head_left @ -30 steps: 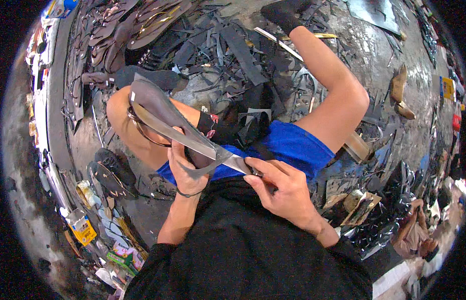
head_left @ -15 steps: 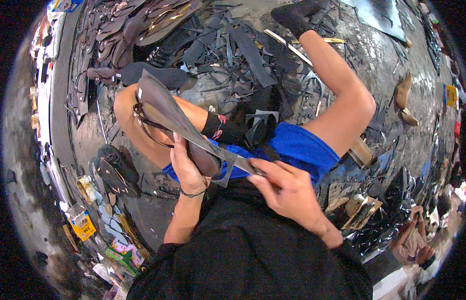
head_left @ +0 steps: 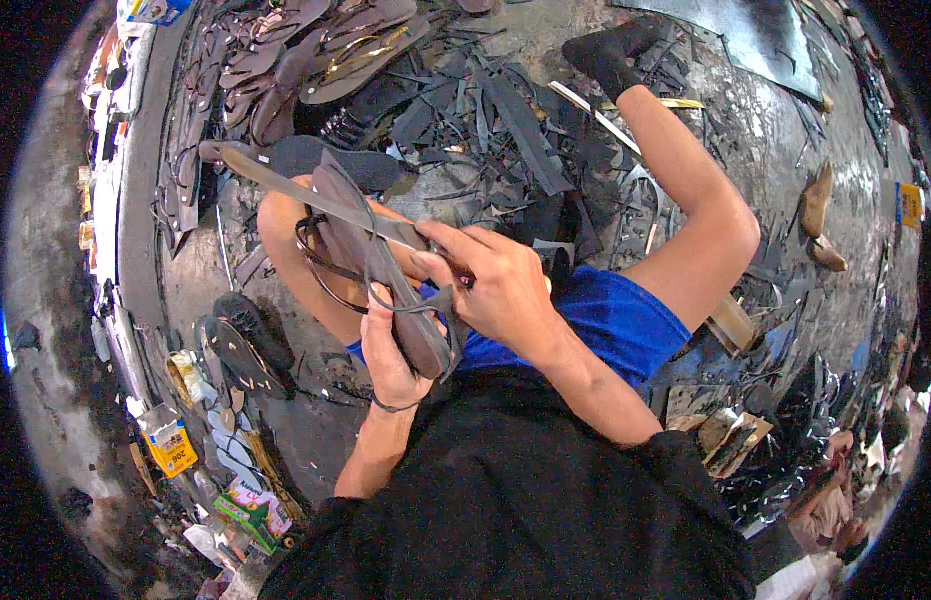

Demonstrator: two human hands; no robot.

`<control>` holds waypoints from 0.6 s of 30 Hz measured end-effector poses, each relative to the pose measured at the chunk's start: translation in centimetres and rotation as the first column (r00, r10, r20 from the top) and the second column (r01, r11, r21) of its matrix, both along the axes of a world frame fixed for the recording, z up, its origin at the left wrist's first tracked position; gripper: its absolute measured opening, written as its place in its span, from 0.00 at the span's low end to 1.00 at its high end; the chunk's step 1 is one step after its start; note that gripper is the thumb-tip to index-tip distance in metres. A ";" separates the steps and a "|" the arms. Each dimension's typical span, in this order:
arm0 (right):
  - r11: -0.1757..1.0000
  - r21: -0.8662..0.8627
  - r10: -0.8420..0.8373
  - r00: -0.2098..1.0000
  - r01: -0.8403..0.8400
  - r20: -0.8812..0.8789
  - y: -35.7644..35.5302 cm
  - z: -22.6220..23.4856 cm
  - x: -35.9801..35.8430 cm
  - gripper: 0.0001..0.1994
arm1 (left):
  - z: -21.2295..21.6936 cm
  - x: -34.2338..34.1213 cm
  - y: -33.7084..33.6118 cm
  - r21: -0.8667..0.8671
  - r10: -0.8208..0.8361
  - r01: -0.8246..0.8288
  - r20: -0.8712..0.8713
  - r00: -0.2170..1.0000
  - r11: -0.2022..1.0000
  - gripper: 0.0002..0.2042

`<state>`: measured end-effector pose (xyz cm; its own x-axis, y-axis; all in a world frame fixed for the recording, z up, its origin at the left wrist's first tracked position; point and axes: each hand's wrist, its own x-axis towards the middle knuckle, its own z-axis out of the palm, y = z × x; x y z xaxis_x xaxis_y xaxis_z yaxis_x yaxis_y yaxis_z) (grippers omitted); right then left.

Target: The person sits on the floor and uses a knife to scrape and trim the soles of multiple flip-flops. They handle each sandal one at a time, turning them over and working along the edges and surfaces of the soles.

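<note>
My left hand [head_left: 394,360] is wrapped round the heel end of a dark brown thong sandal [head_left: 422,345], its thumb on the sole and its toe end tilted away from me. The sandal's straps hang on the left side. In my right hand [head_left: 501,290] is a long knife [head_left: 298,196], its handle mostly hidden by the fingers. The blade points to the far left and crosses over the toe half of the sandal. A thin dark strip [head_left: 416,307] curls over the sole beside my right fingers; whether it is still attached, I cannot tell.
Several dark sandals [head_left: 361,60] are heaped at the far left. Black offcuts [head_left: 516,130] litter the floor ahead, between my bent legs. Wooden shoe forms [head_left: 817,203] lie at right, a yellow box [head_left: 172,448] at left, and a dark shoe [head_left: 248,345] nearer my left knee.
My right hand has moved up and left with the knife, from beside the sandal's heel to its middle. The blade now reaches past the toe. A loose curl of strip has appeared.
</note>
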<state>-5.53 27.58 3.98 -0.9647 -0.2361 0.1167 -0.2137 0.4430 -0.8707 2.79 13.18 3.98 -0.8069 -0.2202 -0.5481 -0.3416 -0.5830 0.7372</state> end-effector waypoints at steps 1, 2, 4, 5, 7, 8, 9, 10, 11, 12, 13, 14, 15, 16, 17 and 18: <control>1.000 -0.022 -0.007 0.999 0.006 -0.035 -0.4 -0.1 -0.4 0.16 | 0.4 -0.5 -0.2 0.072 -0.003 0.003 0.013 1.000 0.997 0.22; 0.999 -0.043 -0.015 0.997 0.012 -0.070 -0.8 -0.5 -0.7 0.16 | 0.6 -0.2 -0.8 0.128 -0.111 0.120 -0.076 0.991 0.985 0.23; 0.994 -0.105 -0.034 0.993 0.022 -0.111 -1.7 -0.9 -1.6 0.16 | 1.7 -0.9 0.5 0.031 -0.002 -0.001 0.086 0.996 1.000 0.25; 0.999 -0.026 -0.034 0.997 0.033 -0.067 -2.0 -1.1 -2.4 0.16 | 2.0 -1.2 1.0 -0.025 0.058 -0.055 0.162 0.985 0.998 0.26; 0.991 0.126 -0.049 0.998 0.045 0.028 -2.3 -2.3 -4.8 0.16 | 1.2 1.1 2.2 -0.244 -0.046 0.067 0.091 0.995 0.967 0.21; 0.994 0.049 -0.099 0.993 0.095 0.066 -2.0 -4.4 -6.2 0.17 | -0.1 2.8 1.9 -0.254 -0.093 0.108 0.070 0.993 0.961 0.19; 0.991 -0.037 -0.124 0.986 0.129 0.112 -1.4 -4.7 -7.0 0.16 | -1.4 4.3 1.3 -0.267 -0.131 0.142 0.060 0.990 0.953 0.18; 0.994 -0.107 0.030 0.952 0.003 0.304 -0.1 -3.6 -6.8 0.17 | -1.3 4.7 0.4 -0.343 -0.323 0.327 0.071 0.944 0.880 0.15; 0.975 -0.198 0.189 0.861 -0.105 0.472 1.3 -2.0 -6.3 0.18 | -1.1 4.9 -1.0 -0.413 -0.501 0.493 0.098 0.860 0.766 0.17; 0.948 -0.287 0.280 0.791 -0.139 0.544 2.3 0.1 -5.2 0.21 | -1.2 5.3 -1.6 -0.378 -0.596 0.585 0.102 0.797 0.718 0.17; 0.949 -0.284 0.251 0.879 -0.140 0.405 2.4 -0.5 -3.8 0.22 | -0.1 3.2 -1.8 -0.675 -0.679 0.526 0.049 0.732 0.518 0.17; 0.942 -0.311 0.234 0.911 -0.126 0.340 2.5 -0.1 -3.1 0.22 | 1.4 0.0 -2.1 -0.101 -0.502 0.499 -0.012 0.865 0.861 0.16; 0.933 -0.342 0.216 0.935 -0.113 0.281 2.2 0.5 -2.0 0.22 | 2.7 -3.3 -2.5 0.447 -0.188 0.105 0.146 0.971 0.889 0.15; 0.880 -0.475 0.113 0.980 -0.021 0.167 1.3 1.7 -1.2 0.19 | 3.2 -4.7 -2.7 -0.237 -0.306 0.251 -0.235 0.923 0.939 0.16; 0.858 -0.510 0.052 0.975 0.066 0.215 1.1 3.1 -0.3 0.17 | 2.8 -5.3 -3.8 -0.528 -0.326 0.216 -0.124 0.937 0.821 0.18; 0.836 -0.524 -0.027 0.965 0.165 0.261 2.1 4.4 0.3 0.16 | 3.6 -6.3 -3.8 -0.546 -0.290 0.187 -0.107 0.951 0.816 0.18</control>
<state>-5.22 29.65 8.39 -0.9937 -0.1068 -0.0333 0.0442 -0.1014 -0.9939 -3.55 9.38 7.56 -0.9433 -0.2197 -0.2490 -0.2533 -0.0089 0.9674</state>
